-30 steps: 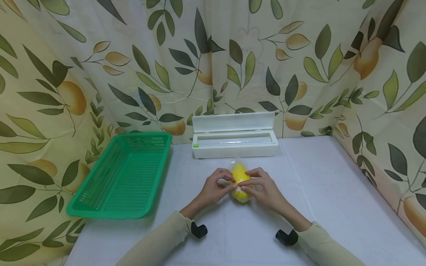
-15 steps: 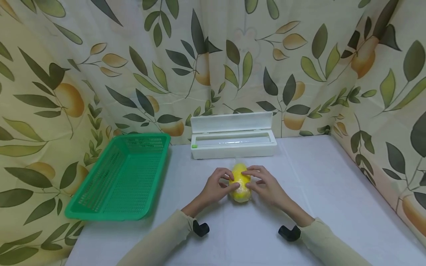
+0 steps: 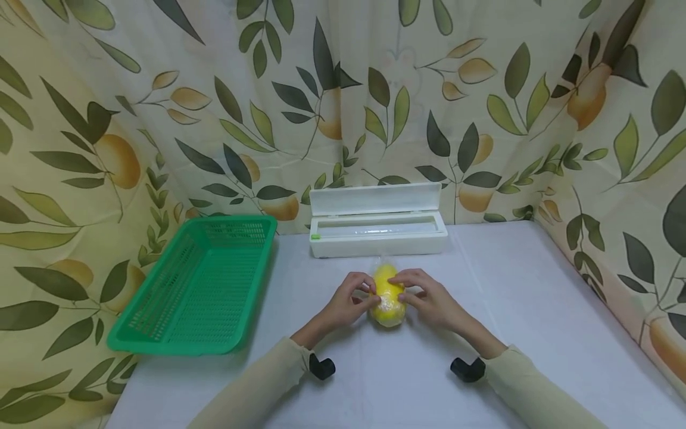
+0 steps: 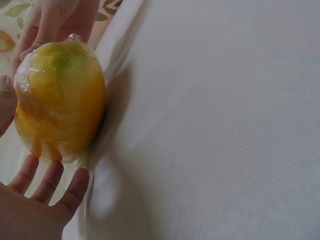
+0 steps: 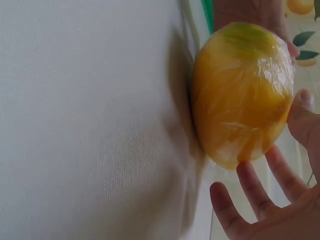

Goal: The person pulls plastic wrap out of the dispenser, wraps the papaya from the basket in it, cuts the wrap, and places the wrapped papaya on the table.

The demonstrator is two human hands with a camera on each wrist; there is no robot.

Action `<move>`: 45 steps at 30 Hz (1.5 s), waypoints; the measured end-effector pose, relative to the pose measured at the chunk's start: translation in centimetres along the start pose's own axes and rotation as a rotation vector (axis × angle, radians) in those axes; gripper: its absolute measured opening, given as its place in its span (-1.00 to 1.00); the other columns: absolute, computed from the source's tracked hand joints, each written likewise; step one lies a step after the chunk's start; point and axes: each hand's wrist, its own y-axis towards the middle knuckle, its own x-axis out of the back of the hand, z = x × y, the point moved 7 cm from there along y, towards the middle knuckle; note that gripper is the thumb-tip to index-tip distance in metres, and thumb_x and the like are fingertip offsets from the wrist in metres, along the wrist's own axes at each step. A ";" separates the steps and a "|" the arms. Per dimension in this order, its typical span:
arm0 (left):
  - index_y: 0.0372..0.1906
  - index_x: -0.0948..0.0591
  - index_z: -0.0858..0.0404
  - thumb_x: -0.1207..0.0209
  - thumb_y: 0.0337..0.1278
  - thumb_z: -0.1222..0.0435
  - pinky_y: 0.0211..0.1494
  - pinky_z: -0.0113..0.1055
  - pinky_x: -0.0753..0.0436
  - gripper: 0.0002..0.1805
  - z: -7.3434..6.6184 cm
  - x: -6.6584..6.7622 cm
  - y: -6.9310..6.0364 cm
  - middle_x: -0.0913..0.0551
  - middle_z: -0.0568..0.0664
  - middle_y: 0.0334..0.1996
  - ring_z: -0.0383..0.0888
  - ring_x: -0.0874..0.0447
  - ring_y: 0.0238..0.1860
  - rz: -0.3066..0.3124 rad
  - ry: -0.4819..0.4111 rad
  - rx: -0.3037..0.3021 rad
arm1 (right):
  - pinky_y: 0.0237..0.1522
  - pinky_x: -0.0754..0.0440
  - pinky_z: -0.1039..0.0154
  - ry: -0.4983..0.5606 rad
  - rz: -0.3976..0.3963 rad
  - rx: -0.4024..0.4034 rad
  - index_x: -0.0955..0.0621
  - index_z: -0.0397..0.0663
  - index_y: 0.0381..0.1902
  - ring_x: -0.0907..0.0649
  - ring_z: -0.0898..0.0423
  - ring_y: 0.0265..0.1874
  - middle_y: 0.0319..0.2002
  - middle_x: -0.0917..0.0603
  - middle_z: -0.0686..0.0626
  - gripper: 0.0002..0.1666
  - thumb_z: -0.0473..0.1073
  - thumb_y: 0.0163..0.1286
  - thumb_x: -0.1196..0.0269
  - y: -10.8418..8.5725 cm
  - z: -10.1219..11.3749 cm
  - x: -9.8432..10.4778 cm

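Observation:
A yellow fruit (image 3: 389, 292), greenish at one end, lies on the table wrapped in clear plastic film; its exact kind is unclear. The left hand (image 3: 351, 300) holds its left side, thumb on the wrapped surface and fingers curved along the flank. From the other side the right hand (image 3: 429, 298) holds it the same way, index finger near the far part and thumb closer to the front. In the left wrist view the fruit (image 4: 62, 100) shows creased, shiny film. The right wrist view shows the fruit (image 5: 242, 95) with fingertips at its far end.
Behind the fruit stands a white cling film dispenser (image 3: 379, 245), its lid raised and a roll inside. A green plastic basket (image 3: 177, 345) sits on the left of the white-covered table (image 3: 536, 310). Leaf-patterned curtains (image 3: 375, 89) surround the table.
The right fingers and thumb have drawn back from the middle of the fruit to its right side. The left hand stays nearly in place. The fruit has barely moved.

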 end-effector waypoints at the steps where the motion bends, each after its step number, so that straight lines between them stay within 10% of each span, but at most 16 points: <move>1: -0.16 -0.55 0.15 -0.31 0.37 0.25 -0.01 -0.25 -0.67 -0.85 0.1 0.0 -0.1 -0.44 0.04 0.14 0.02 -0.56 0.11 0.003 0.002 0.001 | 0.06 -0.66 -0.18 0.003 0.008 0.002 -0.66 0.17 0.23 -0.57 -0.18 0.20 0.28 -0.54 -0.08 -0.59 -0.18 0.45 -0.33 0.0 -0.1 0.0; 23: -0.14 -0.52 0.11 -0.28 0.40 0.25 -0.02 -0.26 -0.67 -0.86 1.1 -0.2 -0.1 -0.42 0.00 0.13 -0.06 -0.58 0.09 0.015 0.003 0.011 | 0.12 -0.64 -0.17 0.049 0.102 -0.009 -0.59 0.18 0.32 -0.56 -0.20 0.22 0.33 -0.46 -0.11 -0.45 -0.10 0.39 -0.39 -0.2 -0.4 -0.2; 45: -0.27 -0.51 0.15 -0.30 0.36 0.14 -0.11 -0.35 -0.66 -0.77 0.2 0.1 0.3 -0.44 0.03 0.03 -0.06 -0.59 -0.02 -0.026 0.039 0.015 | -0.01 -0.67 -0.11 -0.034 0.017 0.026 -0.62 0.15 0.17 -0.62 -0.17 0.08 0.22 -0.53 -0.08 -0.54 0.05 0.37 -0.42 0.7 0.8 -0.4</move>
